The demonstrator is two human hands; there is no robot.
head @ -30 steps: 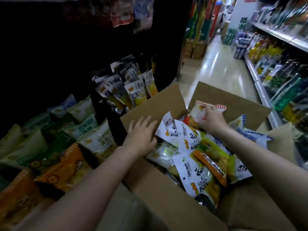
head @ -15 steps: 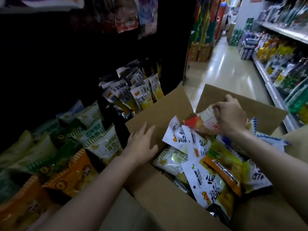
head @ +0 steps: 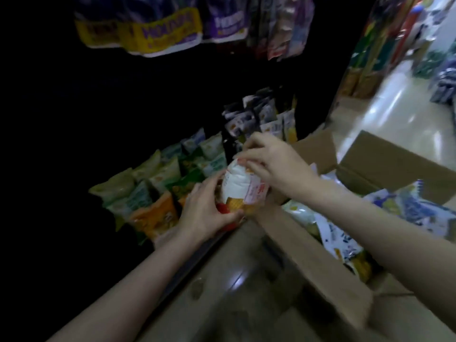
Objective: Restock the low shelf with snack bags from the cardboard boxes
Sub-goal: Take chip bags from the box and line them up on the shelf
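On my left the low shelf (head: 158,240) sits in deep shadow, its front edge lined with standing snack bags (head: 148,191) in green, white and orange; I cannot count them through the blur. Purple and yellow packs (head: 162,30) hang above. My left hand (head: 204,213) curls round the red bottom of one white snack bag (head: 237,188), held over the shelf's front edge. My right hand (head: 274,164) pinches the same bag's top. To the right stands one open cardboard box (head: 318,257), its near wall beside my right forearm, with more bags (head: 345,233) heaped inside. Beyond it the shiny aisle floor (head: 404,102) runs away.
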